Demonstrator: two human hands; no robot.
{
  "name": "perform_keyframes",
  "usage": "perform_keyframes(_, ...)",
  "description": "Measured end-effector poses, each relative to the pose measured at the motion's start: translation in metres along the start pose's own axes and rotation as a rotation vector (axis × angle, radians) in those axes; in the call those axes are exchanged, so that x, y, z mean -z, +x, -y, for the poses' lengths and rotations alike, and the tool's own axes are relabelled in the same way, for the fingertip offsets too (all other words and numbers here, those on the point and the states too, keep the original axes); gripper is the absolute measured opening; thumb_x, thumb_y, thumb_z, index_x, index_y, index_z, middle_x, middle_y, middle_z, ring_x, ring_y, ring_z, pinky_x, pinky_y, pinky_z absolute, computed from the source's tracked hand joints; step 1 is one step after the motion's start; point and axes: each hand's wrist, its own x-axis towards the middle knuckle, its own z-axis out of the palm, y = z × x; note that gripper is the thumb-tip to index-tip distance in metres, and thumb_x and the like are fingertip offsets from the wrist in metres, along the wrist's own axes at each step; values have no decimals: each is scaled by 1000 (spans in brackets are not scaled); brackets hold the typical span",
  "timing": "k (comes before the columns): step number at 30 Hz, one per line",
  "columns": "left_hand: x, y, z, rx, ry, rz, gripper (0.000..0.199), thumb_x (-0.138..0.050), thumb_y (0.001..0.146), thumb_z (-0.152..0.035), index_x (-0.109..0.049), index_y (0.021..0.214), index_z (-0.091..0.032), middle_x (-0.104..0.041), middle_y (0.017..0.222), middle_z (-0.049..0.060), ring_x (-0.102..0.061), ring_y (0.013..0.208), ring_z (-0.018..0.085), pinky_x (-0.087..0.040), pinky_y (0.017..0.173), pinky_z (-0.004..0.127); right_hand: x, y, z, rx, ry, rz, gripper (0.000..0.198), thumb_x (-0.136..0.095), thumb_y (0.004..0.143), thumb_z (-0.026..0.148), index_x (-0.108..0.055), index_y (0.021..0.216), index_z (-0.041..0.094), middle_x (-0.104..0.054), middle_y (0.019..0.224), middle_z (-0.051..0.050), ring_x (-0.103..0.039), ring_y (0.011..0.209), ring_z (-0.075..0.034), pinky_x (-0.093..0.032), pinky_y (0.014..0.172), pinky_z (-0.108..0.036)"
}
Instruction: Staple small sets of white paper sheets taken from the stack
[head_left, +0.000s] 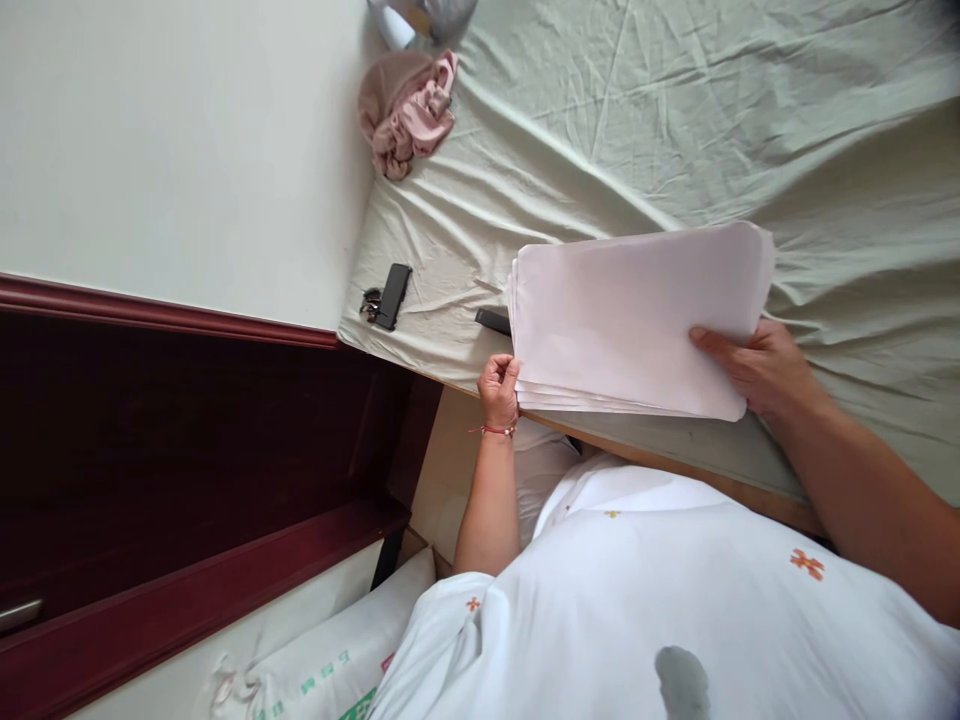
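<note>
A stack of large white sheets (630, 310) with rounded corners is held over the near edge of the bed, its layers slightly fanned along the left and lower sides. My right hand (772, 370) grips the right end, thumb on top and fingers underneath out of sight. At the lower left corner, my left hand (499, 388) is closed with thumb and fingers pinched at the sheets' edge. A red bead bracelet (496, 430) circles that wrist. Partly covered by the stack's left side, a dark flat object (493, 320) lies on the bed.
A pale green sheet (675, 110) covers the bed. On it are a black phone (394, 296) beside small dark keys (370, 303), and a crumpled pink cloth (411, 112) by the wall. Dark red wooden furniture (247, 590) stands left; a white printed sack (337, 640) lies below.
</note>
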Motion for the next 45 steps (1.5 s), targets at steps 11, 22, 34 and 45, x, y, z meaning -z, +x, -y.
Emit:
perform_keyframes(11,0,2,6,-42,72,-35,49,-68,86,-61,-52,68,-18,-39,62,-5,-37,60,9,-33,60,22,3,3,-7,21,-12,-8,37,-88,67,49,-78,90,22,-79,89,-1,-69,73,-16,-59,62,-26)
perform_keyframes(22,2,-2,-4,27,-61,61,41,-84,72,-52,-64,76,-17,-54,67,-3,-46,63,9,-39,64,22,0,2,-3,52,68,-24,33,-90,65,47,-79,86,24,-80,90,1,-71,73,-14,-60,65,-25)
perform_keyframes(34,5,-2,0,1,-28,135,44,-79,77,-58,-62,72,-18,-50,66,-3,-42,64,11,-34,63,25,-4,2,0,97,120,-117,39,-93,60,48,-79,86,23,-80,96,-1,-71,79,-15,-63,76,-31)
perform_keyframes(45,5,-2,1,-6,-24,120,49,-74,81,-61,-54,66,-19,-35,61,-4,-32,59,10,-28,60,26,-4,2,0,141,126,-148,38,-92,62,46,-79,87,22,-80,96,-2,-70,81,-15,-61,76,-30)
